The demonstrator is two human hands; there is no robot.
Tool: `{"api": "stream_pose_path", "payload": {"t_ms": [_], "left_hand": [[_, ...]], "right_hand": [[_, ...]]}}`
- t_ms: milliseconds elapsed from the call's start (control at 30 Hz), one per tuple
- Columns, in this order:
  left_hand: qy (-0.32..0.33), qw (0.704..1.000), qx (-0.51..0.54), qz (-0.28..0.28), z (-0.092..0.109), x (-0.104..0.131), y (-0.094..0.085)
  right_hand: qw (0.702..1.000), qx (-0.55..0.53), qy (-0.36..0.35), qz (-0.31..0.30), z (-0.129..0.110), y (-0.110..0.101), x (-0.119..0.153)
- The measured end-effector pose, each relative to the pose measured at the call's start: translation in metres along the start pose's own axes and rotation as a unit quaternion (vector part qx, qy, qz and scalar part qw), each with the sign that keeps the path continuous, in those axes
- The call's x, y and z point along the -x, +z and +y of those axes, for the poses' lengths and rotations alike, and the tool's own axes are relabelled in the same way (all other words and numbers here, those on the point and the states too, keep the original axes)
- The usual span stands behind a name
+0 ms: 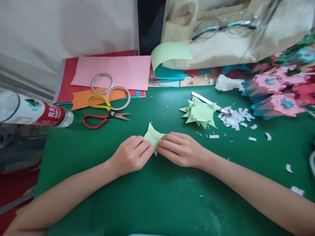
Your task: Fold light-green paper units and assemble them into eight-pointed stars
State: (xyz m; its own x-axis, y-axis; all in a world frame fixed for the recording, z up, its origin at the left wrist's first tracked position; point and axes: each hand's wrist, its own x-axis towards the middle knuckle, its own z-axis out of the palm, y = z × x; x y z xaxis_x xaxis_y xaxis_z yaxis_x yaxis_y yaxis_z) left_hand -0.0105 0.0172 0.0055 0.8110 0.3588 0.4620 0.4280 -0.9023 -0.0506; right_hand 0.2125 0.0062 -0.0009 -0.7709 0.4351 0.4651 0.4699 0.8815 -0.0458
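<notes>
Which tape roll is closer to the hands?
The right-hand tape roll, which pokes past the orange paper; the other roll sits farther back, partly on pink paper.

Muted, even light; soft shadows, blurry stretched edges.

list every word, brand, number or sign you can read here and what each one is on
"农夫", in white on the red part of the label on the plastic bottle; the characters after it are too blurred to read surely
"NONGF", in small letters just under that, its end unclear
Smaller print lower on the red part: too small and blurred to read
I can make out no other words or numbers.
</notes>
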Motion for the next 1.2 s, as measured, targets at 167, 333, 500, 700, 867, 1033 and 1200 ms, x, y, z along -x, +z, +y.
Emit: {"api": "stream_pose_path", "payload": {"t_ms": [167,333,500,700,867,1033,1200], "left_hand": [[0.007,1.0,0.004,-0.004,0.0002,-0.0022,-0.0013],[0.018,1.0,0.013,-0.018,0.0009,-0.0044,-0.0002],[0.002,0.998,0.038,-0.046,0.0017,-0.0033,0.0035],[-0.055,0.994,0.084,-0.052,0.0052,-0.0035,0.0054],[-0.067,0.99,0.117,-0.05,0.0031,-0.0039,0.0058],[-0.059,0.991,0.106,-0.056,0.0011,-0.0049,0.0054],[-0.066,0.99,0.1,-0.075,0.0026,-0.0059,0.0057]], "right_hand": [[0.999,-0.026,0.037,-0.005,0.0004,0.0036,0.0006],[0.998,-0.038,0.041,-0.007,0.0007,0.0043,0.0005],[0.996,-0.062,0.063,-0.017,-0.0018,0.0058,0.0],[0.987,-0.106,0.118,-0.014,-0.0046,0.0063,-0.0026],[0.977,-0.151,0.147,-0.018,-0.004,0.0056,-0.0035],[0.973,-0.17,0.155,-0.018,-0.0032,0.0066,-0.0034],[0.97,-0.178,0.167,-0.015,-0.0045,0.0064,-0.0044]]}}
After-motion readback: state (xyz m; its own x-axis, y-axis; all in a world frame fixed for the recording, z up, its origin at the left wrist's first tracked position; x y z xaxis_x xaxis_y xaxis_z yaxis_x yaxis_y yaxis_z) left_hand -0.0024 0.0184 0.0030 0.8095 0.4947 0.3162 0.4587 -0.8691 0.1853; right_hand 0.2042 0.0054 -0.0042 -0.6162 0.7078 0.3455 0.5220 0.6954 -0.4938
